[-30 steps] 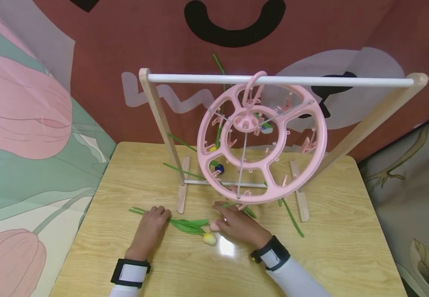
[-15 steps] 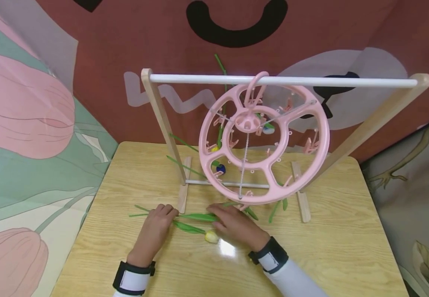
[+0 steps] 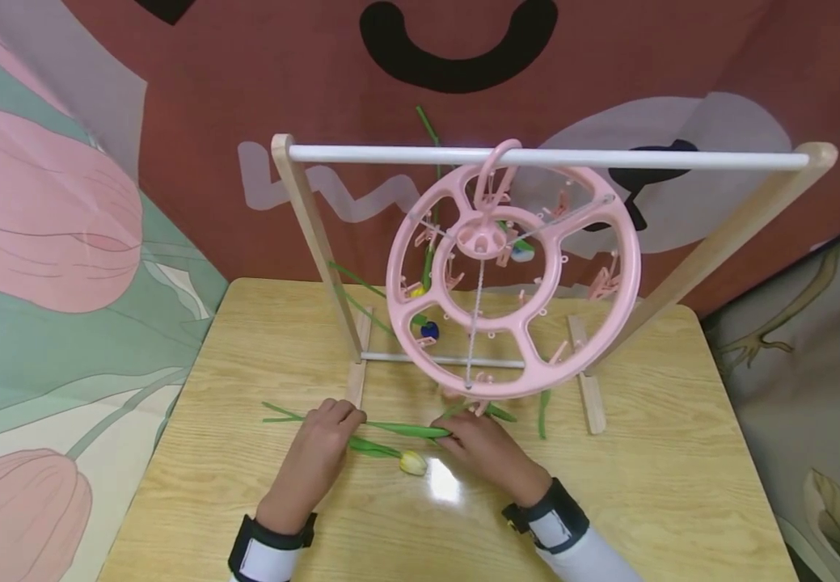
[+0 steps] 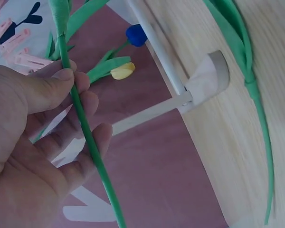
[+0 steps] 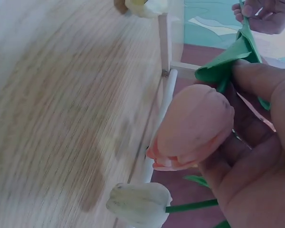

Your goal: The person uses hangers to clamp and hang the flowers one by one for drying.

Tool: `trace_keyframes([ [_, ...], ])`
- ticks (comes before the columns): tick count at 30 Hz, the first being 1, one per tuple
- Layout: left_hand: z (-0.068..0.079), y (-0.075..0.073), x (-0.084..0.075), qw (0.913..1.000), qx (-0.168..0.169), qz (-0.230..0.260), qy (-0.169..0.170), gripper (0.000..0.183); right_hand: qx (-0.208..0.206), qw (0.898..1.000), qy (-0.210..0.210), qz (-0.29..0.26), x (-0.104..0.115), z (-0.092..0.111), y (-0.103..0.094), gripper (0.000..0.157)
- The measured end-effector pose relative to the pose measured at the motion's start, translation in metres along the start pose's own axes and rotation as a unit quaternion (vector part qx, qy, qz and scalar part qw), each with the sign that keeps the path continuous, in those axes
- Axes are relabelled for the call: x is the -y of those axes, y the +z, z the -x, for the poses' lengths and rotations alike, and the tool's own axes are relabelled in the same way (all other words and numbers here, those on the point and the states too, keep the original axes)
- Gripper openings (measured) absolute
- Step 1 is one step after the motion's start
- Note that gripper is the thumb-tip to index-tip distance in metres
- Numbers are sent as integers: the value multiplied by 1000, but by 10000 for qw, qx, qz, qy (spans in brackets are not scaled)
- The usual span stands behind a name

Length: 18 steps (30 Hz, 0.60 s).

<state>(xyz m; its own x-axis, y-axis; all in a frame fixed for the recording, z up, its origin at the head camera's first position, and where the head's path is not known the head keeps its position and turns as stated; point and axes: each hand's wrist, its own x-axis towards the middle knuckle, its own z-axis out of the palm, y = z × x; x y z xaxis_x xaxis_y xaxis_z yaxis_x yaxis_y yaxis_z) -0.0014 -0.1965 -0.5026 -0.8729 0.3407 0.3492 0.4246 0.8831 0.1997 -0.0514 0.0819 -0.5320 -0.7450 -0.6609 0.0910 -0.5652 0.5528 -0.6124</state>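
My left hand pinches the green stem of a pink artificial tulip between thumb and fingers. At the other end, my right hand has its thumb on the tulip's green leaf, with fingers curled beside the bloom. In the head view that bloom is hidden; the leaf stretches between both hands. A yellow tulip lies on the table just in front of them. Above the right hand hangs a pink clip hanger ring with small clips.
A wooden stand with a white bar carries the ring. Behind it show a blue tulip, another yellow tulip and several green stems. A white tulip is close below the right hand. Printed cloth hangs behind the wooden table.
My left hand has moved right along with the stem it holds. My right hand has shifted slightly right on the leaf. Green stems and leaves about the ring have swung a little.
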Motion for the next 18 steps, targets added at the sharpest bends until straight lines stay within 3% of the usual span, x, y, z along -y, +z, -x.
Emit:
trace_keyframes([
  [6, -1, 2, -7, 9994, -320, 117, 50, 30, -581, 9981, -180, 126, 3, 10, -3, 4],
  [11, 3, 12, -15, 9902, -1233, 651, 99, 16, -806, 9967, 7, -113, 2, 18, -4, 6],
  [14, 5, 22, -24, 9771, -1499, 1506, -66, 15, -871, 9955, 159, -342, 0, 24, -6, 7],
  [16, 7, 31, -31, 9633, -1418, 2252, -342, 18, -903, 9939, 267, -577, 0, 27, -9, 7],
  [18, 7, 39, -38, 9384, -1172, 3160, -767, 25, -956, 9924, 308, -713, 0, 30, -12, 3],
])
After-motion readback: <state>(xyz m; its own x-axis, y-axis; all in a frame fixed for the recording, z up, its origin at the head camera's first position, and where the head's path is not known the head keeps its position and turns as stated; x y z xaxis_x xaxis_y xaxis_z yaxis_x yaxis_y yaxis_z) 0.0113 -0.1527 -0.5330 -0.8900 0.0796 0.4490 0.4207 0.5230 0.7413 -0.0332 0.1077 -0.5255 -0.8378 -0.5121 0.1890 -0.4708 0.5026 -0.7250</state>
